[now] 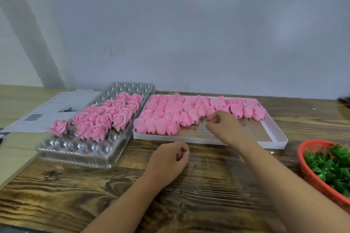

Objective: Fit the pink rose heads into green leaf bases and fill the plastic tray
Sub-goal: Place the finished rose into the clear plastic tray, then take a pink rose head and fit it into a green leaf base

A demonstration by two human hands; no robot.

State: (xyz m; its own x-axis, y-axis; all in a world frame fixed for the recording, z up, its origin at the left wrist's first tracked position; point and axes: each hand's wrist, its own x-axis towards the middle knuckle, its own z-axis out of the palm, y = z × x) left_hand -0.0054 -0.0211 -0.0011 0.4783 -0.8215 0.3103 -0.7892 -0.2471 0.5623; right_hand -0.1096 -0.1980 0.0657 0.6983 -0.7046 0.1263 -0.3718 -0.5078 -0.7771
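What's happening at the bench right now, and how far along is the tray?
A person is assembling pink roses. The right hand reaches over the white box of loose rose heads, fingers curled, nothing clearly gripped. The left hand rests loosely curled on the wooden table, apparently empty. The clear plastic tray holds finished roses through its middle; front and back pockets remain unfilled. Green leaf bases wait in the red basket.

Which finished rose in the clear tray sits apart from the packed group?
The rose at the plastic tray's left edge; it stands alone, while the others cluster in touching rows.
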